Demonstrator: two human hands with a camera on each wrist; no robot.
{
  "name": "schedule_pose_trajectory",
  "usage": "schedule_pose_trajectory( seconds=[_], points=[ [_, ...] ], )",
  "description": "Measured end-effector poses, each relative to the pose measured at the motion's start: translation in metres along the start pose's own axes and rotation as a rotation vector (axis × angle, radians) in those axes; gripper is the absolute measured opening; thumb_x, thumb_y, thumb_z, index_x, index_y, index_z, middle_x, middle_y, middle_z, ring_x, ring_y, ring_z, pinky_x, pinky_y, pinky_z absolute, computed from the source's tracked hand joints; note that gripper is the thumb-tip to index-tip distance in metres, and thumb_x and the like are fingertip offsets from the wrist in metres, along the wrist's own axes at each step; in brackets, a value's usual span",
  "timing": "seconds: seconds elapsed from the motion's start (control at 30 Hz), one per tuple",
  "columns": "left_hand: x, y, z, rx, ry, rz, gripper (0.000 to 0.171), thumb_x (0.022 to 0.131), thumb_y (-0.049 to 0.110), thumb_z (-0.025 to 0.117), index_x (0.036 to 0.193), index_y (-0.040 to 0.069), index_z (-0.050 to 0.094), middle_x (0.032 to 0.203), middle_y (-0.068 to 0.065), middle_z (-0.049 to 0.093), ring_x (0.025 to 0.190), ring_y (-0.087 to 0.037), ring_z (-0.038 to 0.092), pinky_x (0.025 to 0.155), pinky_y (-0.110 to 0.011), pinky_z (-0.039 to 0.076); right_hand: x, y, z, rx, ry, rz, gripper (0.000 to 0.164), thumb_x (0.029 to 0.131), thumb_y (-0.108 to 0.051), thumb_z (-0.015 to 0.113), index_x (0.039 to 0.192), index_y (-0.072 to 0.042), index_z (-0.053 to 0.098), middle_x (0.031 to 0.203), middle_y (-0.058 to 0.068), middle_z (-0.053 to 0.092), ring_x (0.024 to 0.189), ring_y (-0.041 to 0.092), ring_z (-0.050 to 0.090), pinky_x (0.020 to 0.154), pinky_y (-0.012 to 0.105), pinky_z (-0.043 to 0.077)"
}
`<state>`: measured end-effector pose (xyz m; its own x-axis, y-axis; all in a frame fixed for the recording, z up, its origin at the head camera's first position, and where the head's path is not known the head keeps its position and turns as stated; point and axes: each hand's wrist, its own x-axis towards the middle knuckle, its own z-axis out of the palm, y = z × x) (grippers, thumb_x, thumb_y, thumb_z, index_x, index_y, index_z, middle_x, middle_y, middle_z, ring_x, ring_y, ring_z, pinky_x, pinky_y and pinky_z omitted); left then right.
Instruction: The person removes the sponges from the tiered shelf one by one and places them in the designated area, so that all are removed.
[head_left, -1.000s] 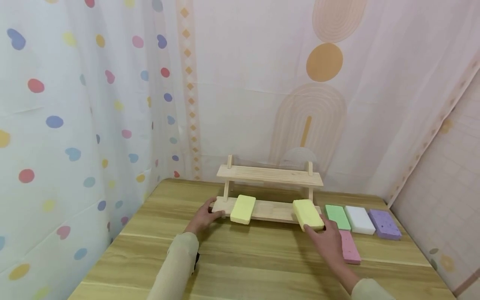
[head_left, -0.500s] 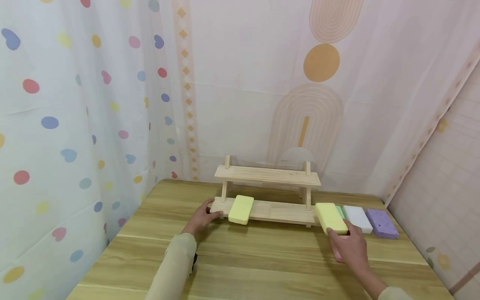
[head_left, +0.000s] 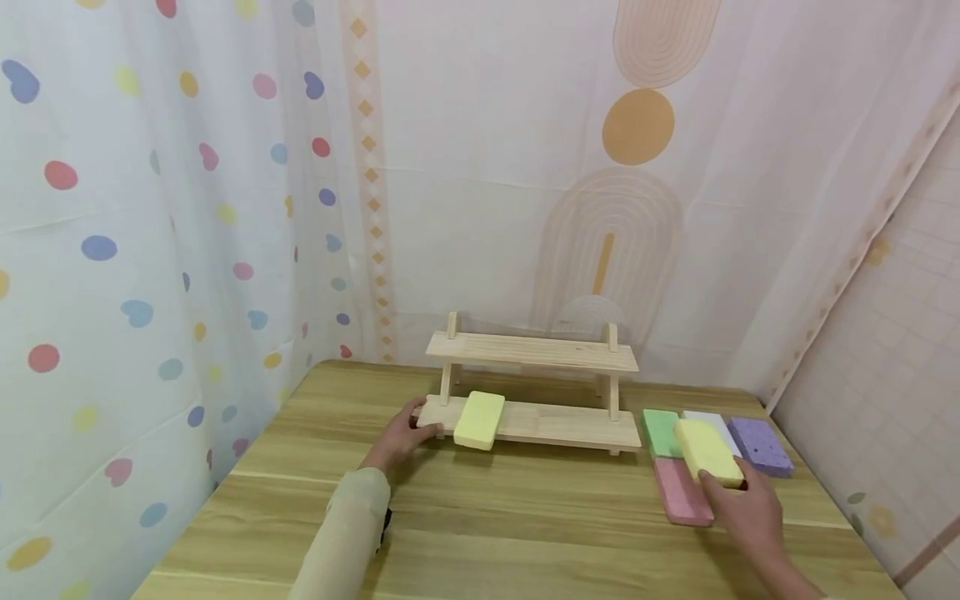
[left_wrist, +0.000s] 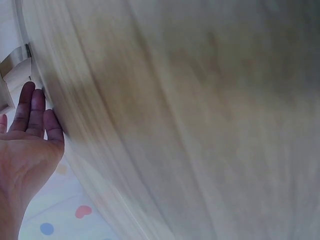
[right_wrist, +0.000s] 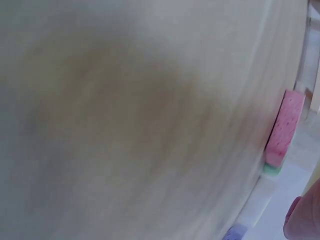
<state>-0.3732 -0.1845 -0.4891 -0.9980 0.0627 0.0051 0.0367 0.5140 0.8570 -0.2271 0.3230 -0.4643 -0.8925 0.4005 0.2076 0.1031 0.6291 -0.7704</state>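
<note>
My right hand (head_left: 750, 504) grips a yellow sponge (head_left: 707, 450) by its near end, holding it over the white sponge (head_left: 712, 423) and beside the pink sponge (head_left: 682, 493). My left hand (head_left: 400, 437) holds the left end of a two-tier wooden shelf (head_left: 562, 423), thumb at the front edge. In the left wrist view the fingers of the left hand (left_wrist: 30, 145) point up toward the shelf. Another yellow sponge (head_left: 480, 420) lies on the lower tier near its left end, sticking out over the front edge. Only part of the right hand (right_wrist: 305, 215) shows in the right wrist view.
A green sponge (head_left: 662, 432) lies just right of the shelf, and a purple sponge (head_left: 759, 446) sits farther right. All are on a wood-grain table (head_left: 540, 533). Patterned curtains (head_left: 480, 183) hang behind and a dotted one stands at left.
My right hand has carried the yellow sponge rightward, from the right end of the lower tier to above the white sponge. My left hand has stayed at the shelf's left end.
</note>
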Motion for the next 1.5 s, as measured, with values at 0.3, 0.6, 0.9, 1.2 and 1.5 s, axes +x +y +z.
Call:
schedule_pose_trajectory(
  seconds=[0.3,0.6,0.9,1.2,1.5],
  points=[
    [-0.001,0.001,-0.001,-0.005,-0.007,0.020,0.074,0.095,0.034,0.069,0.152,0.005,0.032,0.117,-0.024,0.060,0.102,-0.030,0.057,0.086,-0.043,0.044,-0.002,0.015,-0.012,-0.035,0.013,0.007,0.073,0.094,-0.035,0.066,0.140,0.016,0.039,0.128,0.036,0.043,0.119,0.050,0.041,0.098,0.059,0.033],
    [0.000,0.001,-0.002,-0.005,-0.004,0.012,0.072,0.095,0.032,0.069,0.152,0.007,0.032,0.116,-0.023,0.060,0.101,-0.029,0.057,0.087,-0.045,0.044,-0.002,0.023,-0.019,-0.055,-0.005,0.055,0.076,0.093,-0.036,0.067,0.142,0.015,0.037,0.131,0.037,0.040,0.122,0.050,0.039,0.100,0.060,0.031],
    [0.000,0.001,-0.002,0.008,-0.005,0.011,0.072,0.096,0.032,0.068,0.153,0.007,0.032,0.116,-0.022,0.060,0.101,-0.029,0.057,0.087,-0.045,0.044,-0.001,0.033,-0.023,-0.109,-0.014,0.004,0.068,0.091,-0.033,0.071,0.132,0.015,0.047,0.123,0.037,0.054,0.108,0.044,0.053,0.087,0.051,0.041],
    [-0.001,-0.001,-0.003,0.018,-0.008,0.016,0.072,0.096,0.034,0.067,0.153,0.007,0.032,0.116,-0.022,0.060,0.101,-0.029,0.057,0.088,-0.046,0.044,-0.002,0.039,-0.024,-0.143,-0.038,0.028,0.072,0.092,-0.033,0.069,0.133,0.020,0.043,0.125,0.042,0.050,0.109,0.050,0.053,0.091,0.057,0.040],
    [-0.001,0.000,-0.002,0.013,-0.007,0.021,0.073,0.095,0.034,0.068,0.152,0.006,0.033,0.117,-0.023,0.059,0.103,-0.030,0.056,0.088,-0.047,0.044,0.002,0.042,-0.026,-0.196,-0.127,0.043,0.078,0.093,-0.040,0.067,0.134,0.021,0.041,0.129,0.043,0.047,0.110,0.052,0.051,0.091,0.059,0.041]
  ],
)
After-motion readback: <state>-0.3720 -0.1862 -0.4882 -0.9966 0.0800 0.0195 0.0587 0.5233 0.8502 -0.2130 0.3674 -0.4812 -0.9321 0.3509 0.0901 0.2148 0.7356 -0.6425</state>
